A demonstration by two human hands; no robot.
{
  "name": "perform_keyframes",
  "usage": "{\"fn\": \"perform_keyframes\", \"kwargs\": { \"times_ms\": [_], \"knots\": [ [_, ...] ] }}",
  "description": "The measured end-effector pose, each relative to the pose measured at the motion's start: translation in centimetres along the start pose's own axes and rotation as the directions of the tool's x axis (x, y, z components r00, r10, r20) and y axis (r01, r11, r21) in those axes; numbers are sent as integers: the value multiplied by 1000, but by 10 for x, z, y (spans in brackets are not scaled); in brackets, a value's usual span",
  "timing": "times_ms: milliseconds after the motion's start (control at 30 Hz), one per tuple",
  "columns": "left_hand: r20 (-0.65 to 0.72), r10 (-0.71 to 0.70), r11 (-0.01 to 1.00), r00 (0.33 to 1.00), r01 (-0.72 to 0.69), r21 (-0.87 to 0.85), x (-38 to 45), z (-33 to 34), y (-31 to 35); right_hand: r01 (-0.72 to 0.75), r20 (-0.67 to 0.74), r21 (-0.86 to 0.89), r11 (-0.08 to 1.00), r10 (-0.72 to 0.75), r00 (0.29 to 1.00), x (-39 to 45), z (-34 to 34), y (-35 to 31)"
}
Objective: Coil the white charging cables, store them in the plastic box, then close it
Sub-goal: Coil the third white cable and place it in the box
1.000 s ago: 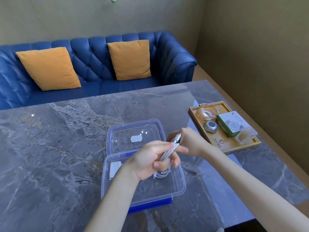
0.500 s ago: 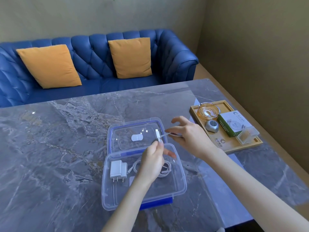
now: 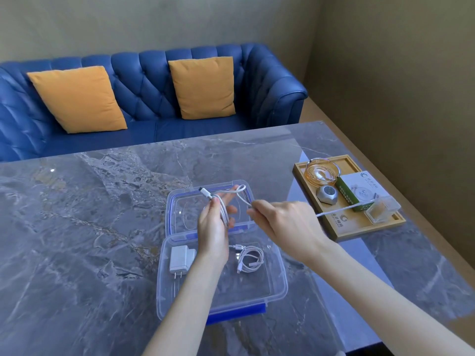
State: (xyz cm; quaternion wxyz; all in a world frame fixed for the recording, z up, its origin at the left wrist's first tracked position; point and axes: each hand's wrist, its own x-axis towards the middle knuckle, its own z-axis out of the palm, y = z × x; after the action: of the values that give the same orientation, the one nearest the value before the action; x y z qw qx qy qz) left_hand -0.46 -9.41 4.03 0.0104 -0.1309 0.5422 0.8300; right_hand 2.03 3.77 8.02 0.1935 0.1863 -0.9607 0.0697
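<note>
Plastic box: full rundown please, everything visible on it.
The plastic box is a clear, rectangular tub with rounded corners, standing open on the grey marble table. A blue latch flap shows at its near edge. Its clear lid, blue-trimmed, lies flat just behind it, seemingly touching the far rim. Inside rest a white charger plug at the left and one coiled white cable at the right. The left forearm crosses above it; neither hand touches it.

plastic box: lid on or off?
Off. The plastic box is open; its lid lies flat on the table behind it, inside up.
</note>
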Motion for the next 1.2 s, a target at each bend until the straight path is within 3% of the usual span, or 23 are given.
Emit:
{"fn": "perform_keyframes", "kwargs": {
  "times_ms": [133,233,433,533,633,667,733,767,833,900,1000,1100,1200],
  "knots": [
    [1,-114,965,994,111,-240,22,-3,12,23,45,73,997,-26,999,-13,10,-4],
    [21,-194,860,981,180,-477,33,-4,28,-67,117,295,953,33,993,-21,22,0],
    [190,-165,741,968,249,-624,32,0,44,-329,257,653,682,210,943,-22,24,7],
    [325,-156,717,933,333,-612,27,6,52,-423,381,724,546,195,904,-17,21,14],
    [489,-166,699,856,452,-555,17,6,62,-519,553,760,391,30,832,-14,15,28],
    [573,-173,670,801,522,-528,14,4,63,-542,593,743,393,-11,805,-12,13,32],
    [736,-188,621,651,659,-425,7,2,66,-543,632,679,494,-17,775,-6,12,41],
    [782,-213,650,585,683,-334,4,2,67,-529,634,638,560,9,773,-3,12,45],
    [778,-313,804,545,588,-89,-3,3,64,-482,613,561,673,54,789,4,12,51],
    [716,-406,889,568,429,163,-10,2,56,-384,589,467,797,44,807,10,14,53],
    [590,-487,865,644,262,427,-18,0,44,-257,556,300,919,51,829,18,14,51],
    [451,-495,801,743,188,568,-25,1,28,-282,530,317,906,77,844,27,5,48],
    [312,-359,807,880,124,577,-30,6,7,-285,486,384,878,70,871,33,-8,47]
  ]
}}
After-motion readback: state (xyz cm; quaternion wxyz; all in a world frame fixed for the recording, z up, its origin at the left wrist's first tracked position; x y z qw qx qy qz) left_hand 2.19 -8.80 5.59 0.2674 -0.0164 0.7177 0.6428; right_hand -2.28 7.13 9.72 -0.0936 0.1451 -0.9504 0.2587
